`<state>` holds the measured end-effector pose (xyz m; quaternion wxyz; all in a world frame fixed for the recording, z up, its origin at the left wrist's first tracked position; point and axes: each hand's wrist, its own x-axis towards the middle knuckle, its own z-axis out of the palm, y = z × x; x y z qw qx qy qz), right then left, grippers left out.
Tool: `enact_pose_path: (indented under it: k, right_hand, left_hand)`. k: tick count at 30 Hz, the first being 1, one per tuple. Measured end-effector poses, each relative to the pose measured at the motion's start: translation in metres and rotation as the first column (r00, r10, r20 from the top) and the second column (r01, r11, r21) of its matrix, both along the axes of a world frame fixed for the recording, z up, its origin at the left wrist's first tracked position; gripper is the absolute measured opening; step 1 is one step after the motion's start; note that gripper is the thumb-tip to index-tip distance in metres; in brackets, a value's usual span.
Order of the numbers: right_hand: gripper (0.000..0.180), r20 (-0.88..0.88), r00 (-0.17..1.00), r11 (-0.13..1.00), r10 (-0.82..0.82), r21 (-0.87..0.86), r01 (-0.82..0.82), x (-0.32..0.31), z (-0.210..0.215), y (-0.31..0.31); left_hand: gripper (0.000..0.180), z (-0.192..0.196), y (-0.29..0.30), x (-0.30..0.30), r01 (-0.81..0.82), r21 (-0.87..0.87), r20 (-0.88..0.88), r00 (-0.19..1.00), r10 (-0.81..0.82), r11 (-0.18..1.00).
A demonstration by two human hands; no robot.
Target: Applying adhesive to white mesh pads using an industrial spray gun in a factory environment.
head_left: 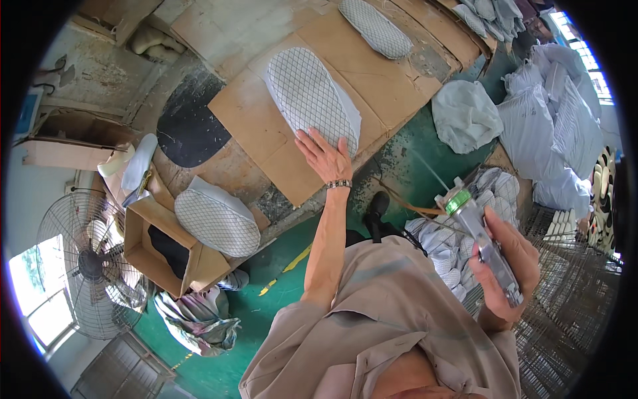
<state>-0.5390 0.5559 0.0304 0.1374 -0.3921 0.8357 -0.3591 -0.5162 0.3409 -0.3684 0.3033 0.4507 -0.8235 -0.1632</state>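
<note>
My left hand (pixel 325 157) lies with fingers spread on the near end of a stack of white insole-shaped sheets (pixel 309 93), whose top bears a dark diamond grid. That stack rests on flattened cardboard (pixel 249 123) on the workbench. In my right hand (pixel 508 266) is a metal spray gun (pixel 482 236) with a green ring near its nozzle. A thin pale streak of spray leaves the nozzle toward the upper left. My fingers wrap round the gun's body; a brown hose runs near it.
Similar stacks lie at the bench's far edge (pixel 377 28) and left (pixel 217 217). A cardboard box (pixel 174 246) and wire fan (pixel 91 265) stand left. White sacks (pixel 551 120), a bag of pale pieces (pixel 442 246) and a wire rack (pixel 565 292) stand right.
</note>
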Motion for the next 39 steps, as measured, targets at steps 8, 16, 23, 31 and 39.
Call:
enact_pose_path:
  k: [8,16,23,31,39]
  right_hand:
    - [0.056,-0.024,0.999,1.000,-0.024,-0.009,0.024,0.017,-0.001,0.026]
    - [0.055,0.062,0.993,0.990,0.097,-0.112,-0.090,0.010,-0.009,0.049]
    - [0.053,0.031,0.995,0.994,0.098,-0.050,-0.097,-0.001,-0.016,0.064]
    - [0.058,0.028,0.994,0.993,-0.109,0.043,0.108,-0.013,-0.018,0.088]
    - [0.050,0.052,0.993,0.993,0.106,-0.054,-0.103,-0.030,-0.023,0.103]
  left_hand:
    - [0.085,0.004,0.012,0.024,0.005,0.231,-0.111,0.994,0.022,0.973]
    - [0.028,-0.047,0.053,0.154,0.219,0.701,-0.062,0.967,-0.248,0.678]
    - [0.026,-0.179,0.086,0.270,-0.030,0.802,0.314,0.871,-0.378,0.597]
    - [0.026,-0.202,0.134,0.320,-0.447,0.887,0.461,0.874,0.155,-0.118]
    - [0.024,-0.186,0.138,0.278,-0.316,0.945,0.328,0.913,0.244,-0.090]
